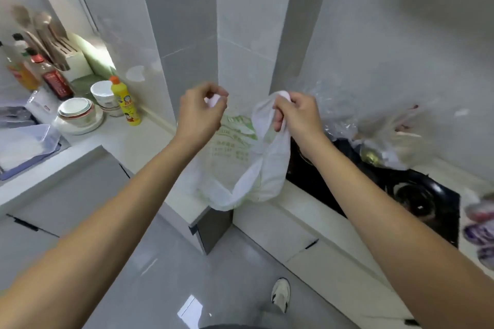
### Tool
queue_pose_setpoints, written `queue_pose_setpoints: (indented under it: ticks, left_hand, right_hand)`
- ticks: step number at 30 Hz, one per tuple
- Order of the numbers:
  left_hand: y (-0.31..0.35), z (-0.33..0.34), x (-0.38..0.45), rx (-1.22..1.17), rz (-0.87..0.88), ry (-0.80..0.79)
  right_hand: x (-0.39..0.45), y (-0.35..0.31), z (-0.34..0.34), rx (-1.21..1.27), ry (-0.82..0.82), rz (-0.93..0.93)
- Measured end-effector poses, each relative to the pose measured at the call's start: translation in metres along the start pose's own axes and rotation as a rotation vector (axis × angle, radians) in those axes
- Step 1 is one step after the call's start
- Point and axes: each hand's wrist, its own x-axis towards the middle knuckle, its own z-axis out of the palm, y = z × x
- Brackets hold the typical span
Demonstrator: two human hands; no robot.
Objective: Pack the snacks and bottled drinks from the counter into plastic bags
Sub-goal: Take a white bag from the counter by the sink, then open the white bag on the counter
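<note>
I held the white plastic bag (240,168) over the corner of the counter (267,211), its bottom resting there, probably so the weight was carried while I opened it. Its long axis ran upright, mouth upward. My right hand (296,112) gripped one handle, my left hand (200,109) pinched the other.

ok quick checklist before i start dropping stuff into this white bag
1. Left hand pinches a handle of the white bag: ok.
2. Right hand grips the other handle: ok.
3. Bag mouth spread wide: not ok, the handles sit close together.
4. Bag bottom resting on the counter: cannot tell, it hangs at the edge.
5. Snacks within reach: cannot tell, purple packets blurred at far right.
</note>
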Motion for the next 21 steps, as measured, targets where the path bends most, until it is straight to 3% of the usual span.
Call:
queue_pose_setpoints:
  ticks: [5,10,21]
  left_hand:
    - [0.029,0.04,-0.021,-0.005,0.027,-0.252]
    - [0.064,0.099,-0.066,-0.03,0.101,-0.415]
    - [0.158,0.253,-0.173,-0.141,0.121,-0.6]
  right_hand:
    - [-0.055,0.004,-0.068,-0.04,0.052,0.125]
    - [-0.108,0.036,-0.147,0.014,0.212,0.208]
    - [-0.223,0.075,-0.346,-0.013,0.418,0.23]
